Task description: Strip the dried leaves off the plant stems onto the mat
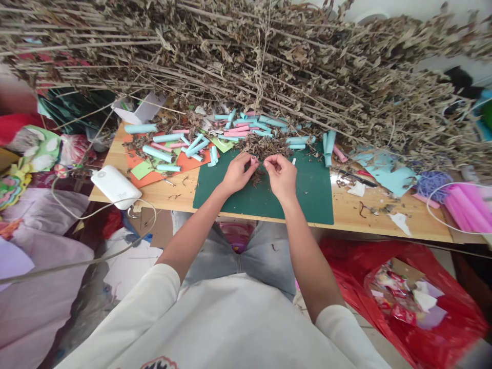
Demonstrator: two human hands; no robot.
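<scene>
My left hand (237,173) is closed around a small pink paper tube (253,160), whose open end points up and toward my other hand. Just to its right, my right hand (281,177) is pinched at the fingertips; what it holds is too small to make out. Both hands are over the dark green cutting mat (311,197). Crumbled dry leaves (265,145) lie in a heap beyond my fingers, with a few bits below them. Blue paper rolls (167,138) and pink ones (238,131) are scattered behind and to the left.
Bundles of dried stalks (246,61) span the back of the wooden table (346,215). A white power bank (115,185) with a cable rests at the left edge. On the right are a black pen (359,178), blue paper (392,171) and a red bag of scraps (346,264) below.
</scene>
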